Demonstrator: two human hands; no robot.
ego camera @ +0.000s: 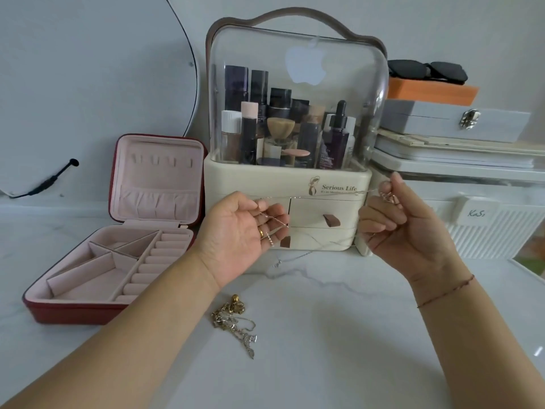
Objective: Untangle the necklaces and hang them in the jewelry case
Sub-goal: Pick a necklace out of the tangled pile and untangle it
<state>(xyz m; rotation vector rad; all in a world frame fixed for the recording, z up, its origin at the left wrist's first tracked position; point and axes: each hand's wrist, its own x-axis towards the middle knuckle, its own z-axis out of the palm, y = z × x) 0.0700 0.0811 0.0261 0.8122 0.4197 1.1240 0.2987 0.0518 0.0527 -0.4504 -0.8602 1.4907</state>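
- Nearest, below the left wrist, a knot of gold and silver necklaces (234,323) lies in a heap on the marble tabletop (339,335), not yet sorted.
- Above it, the left hand (236,234) is turned palm up with its fingers half curled. A thin chain (274,221) is looped across them and, as far as I can see, is nipped under the thumb.
- The right hand (398,228), off to the side at the same height, pinches the other end between thumb and forefinger, with the remaining fingers folded in. The strand runs across between the two hands, and a slack part droops toward the tabletop.
- I take this for the freeing step: one chain drawn out and checked for kinks, while the heap waits.
- Left of the left hand, the red jewelry case (76,312) stands open, with its small hooks (162,162) high in the pink lid.
- The next move, I'd guess, calls for carrying the strand over there without letting it twist, then catching it on a hook.
- Beyond both hands stands a clear-domed cosmetics organiser (295,178).
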